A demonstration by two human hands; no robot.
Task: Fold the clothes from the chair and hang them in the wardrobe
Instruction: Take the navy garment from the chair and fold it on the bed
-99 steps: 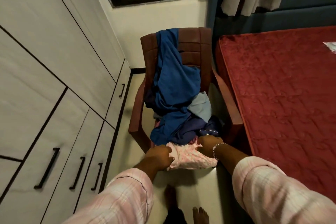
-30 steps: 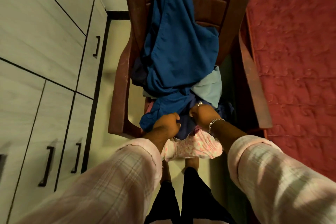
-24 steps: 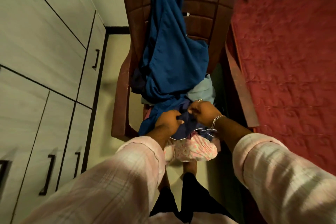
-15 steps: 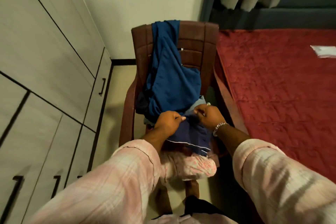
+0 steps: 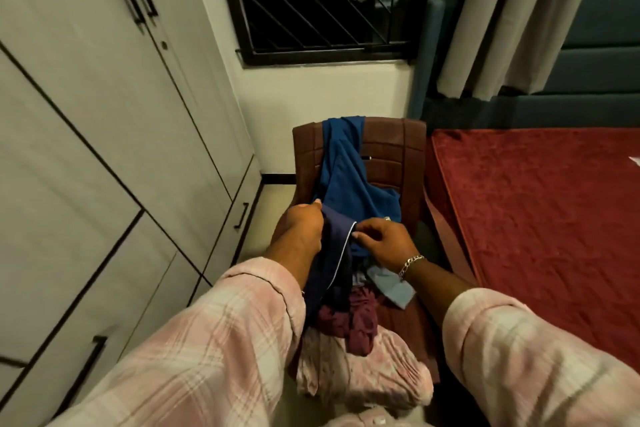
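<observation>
The navy garment (image 5: 332, 253) hangs over the chair (image 5: 394, 156) seat, limp and light — the left hand (image 5: 301, 229) has its grip closed on the top edge, the right hand (image 5: 381, 243) pinches the white-piped hem; best taken by that hem's corners

Home bedroom, bed (image 5: 540, 218), wardrobe (image 5: 104, 149), curtained window (image 5: 318, 0)

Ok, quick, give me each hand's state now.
Left hand: grips the dark navy garment, lifted off the chair.
Right hand: fingers pinch its white-piped edge.
</observation>
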